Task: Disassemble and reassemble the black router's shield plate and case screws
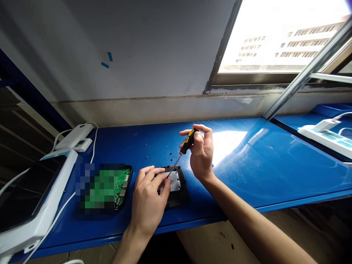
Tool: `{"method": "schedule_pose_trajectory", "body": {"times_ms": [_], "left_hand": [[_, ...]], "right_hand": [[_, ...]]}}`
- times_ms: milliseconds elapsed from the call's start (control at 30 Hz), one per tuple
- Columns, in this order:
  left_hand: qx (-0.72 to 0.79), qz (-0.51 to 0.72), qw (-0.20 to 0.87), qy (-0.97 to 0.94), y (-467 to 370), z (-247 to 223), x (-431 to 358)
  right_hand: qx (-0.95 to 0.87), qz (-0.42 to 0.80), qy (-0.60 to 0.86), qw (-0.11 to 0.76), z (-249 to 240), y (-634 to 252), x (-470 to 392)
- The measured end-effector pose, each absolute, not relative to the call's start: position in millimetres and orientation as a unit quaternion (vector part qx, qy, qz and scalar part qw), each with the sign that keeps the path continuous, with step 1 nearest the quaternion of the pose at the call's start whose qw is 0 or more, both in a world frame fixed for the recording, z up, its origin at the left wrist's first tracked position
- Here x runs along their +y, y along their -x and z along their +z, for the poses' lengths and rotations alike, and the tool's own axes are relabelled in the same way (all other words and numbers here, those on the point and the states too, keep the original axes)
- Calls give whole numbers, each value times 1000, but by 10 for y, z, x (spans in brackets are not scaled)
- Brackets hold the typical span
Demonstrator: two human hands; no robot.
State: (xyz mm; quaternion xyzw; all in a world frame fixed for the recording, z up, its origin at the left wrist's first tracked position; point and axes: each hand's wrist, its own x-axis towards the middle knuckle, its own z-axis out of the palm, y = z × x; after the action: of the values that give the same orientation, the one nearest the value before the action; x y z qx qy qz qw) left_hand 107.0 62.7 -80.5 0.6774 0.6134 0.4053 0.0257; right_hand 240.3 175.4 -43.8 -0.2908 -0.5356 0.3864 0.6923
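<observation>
My right hand (202, 154) is wrapped round the black and yellow handle of a screwdriver (188, 141). Its shaft slants down to the left, and the tip ends between the thumb and index finger of my left hand (150, 194). Those two fingers are pinched close together; what lies between them at the tip is hidden. Under my left hand is a black plastic housing (180, 200) with a silver metal plate (175, 182) on it. My left hand covers the housing's left side. Several small dark screws (171, 154) lie on the table just behind it.
A green circuit board (104, 189) in a black shell, partly pixelated, lies on the blue table (242, 176) left of my hands. Farther left stand a white device with a dark screen (35, 190), white adapters (74, 135) and cables. A power strip (327, 137) sits at the right.
</observation>
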Motion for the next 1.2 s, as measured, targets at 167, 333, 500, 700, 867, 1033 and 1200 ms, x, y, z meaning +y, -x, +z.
{"method": "schedule_pose_trajectory", "body": {"times_ms": [167,333,500,700,867,1033,1200], "left_hand": [[615,406,27,-675,-1069,-796,630],[619,404,23,-673,-1064,-809,627],[625,398,22,-671,-1060,-840,628],[625,386,23,-678,-1048,-871,631],[624,385,27,-679,-1053,-875,628],[625,383,28,-679,-1055,-855,624],[627,383,31,-678,-1056,-850,623]], "right_hand": [[-538,386,295,689,-425,-2405,1745],[-539,388,289,689,-428,-2414,1747],[-537,390,283,693,-422,-2416,1742],[-539,381,280,696,-409,-2421,1745],[-541,385,279,694,-428,-2426,1753],[-546,379,281,692,-438,-2421,1745],[-562,372,270,687,-421,-2421,1737]]}}
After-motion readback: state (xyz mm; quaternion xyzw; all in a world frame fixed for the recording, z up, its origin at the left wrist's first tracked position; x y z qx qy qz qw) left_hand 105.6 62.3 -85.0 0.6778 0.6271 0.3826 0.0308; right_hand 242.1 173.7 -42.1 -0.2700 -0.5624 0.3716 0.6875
